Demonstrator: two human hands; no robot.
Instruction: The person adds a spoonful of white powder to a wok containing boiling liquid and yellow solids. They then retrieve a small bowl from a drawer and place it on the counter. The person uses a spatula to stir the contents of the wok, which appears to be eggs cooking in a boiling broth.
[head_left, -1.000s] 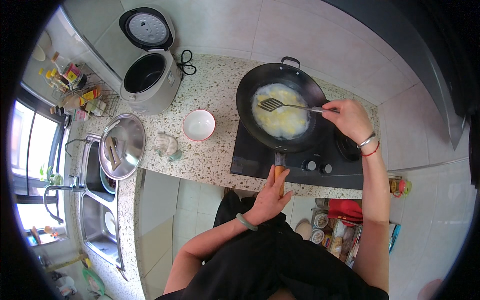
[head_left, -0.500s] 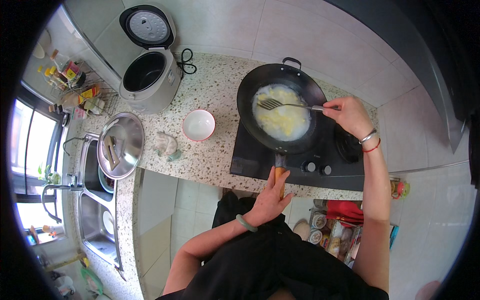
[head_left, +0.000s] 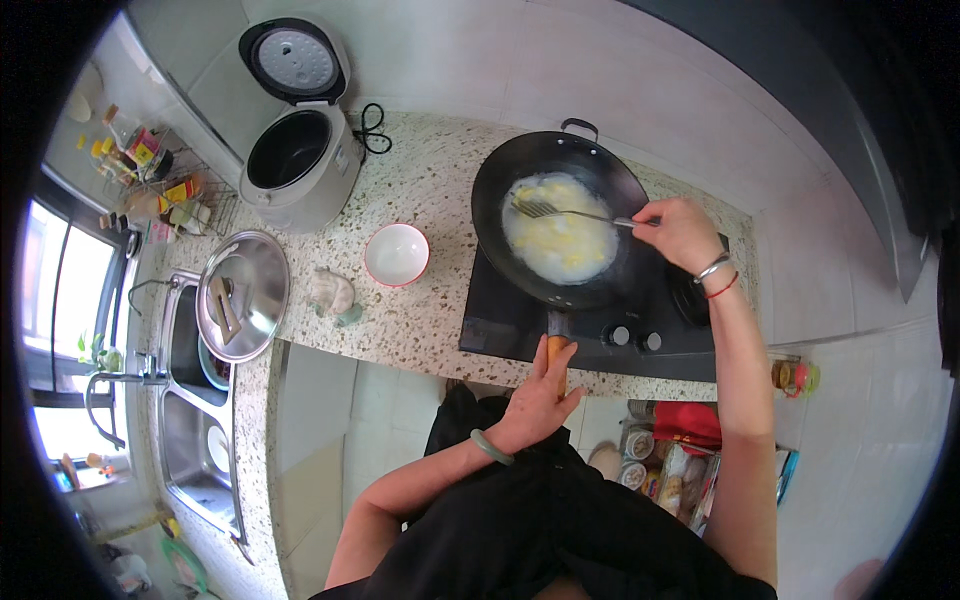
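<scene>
A dark wok sits on the black stove, with pale yellow and whitish food cooking in a milky liquid inside it. My left hand is wrapped round the wok's wooden handle at the counter's front edge. Over the wok's right side, my right hand grips the end of a slotted metal spatula. The spatula's slotted head lies in the food toward the left side of the wok.
Left of the stove stand a white bowl with a red rim, a small bundled item and an open rice cooker. A metal lid rests beside the sink. The range hood hangs at upper right.
My right hand has shifted slightly left with the spatula, whose head stays in the food. My left hand keeps its hold on the handle.
</scene>
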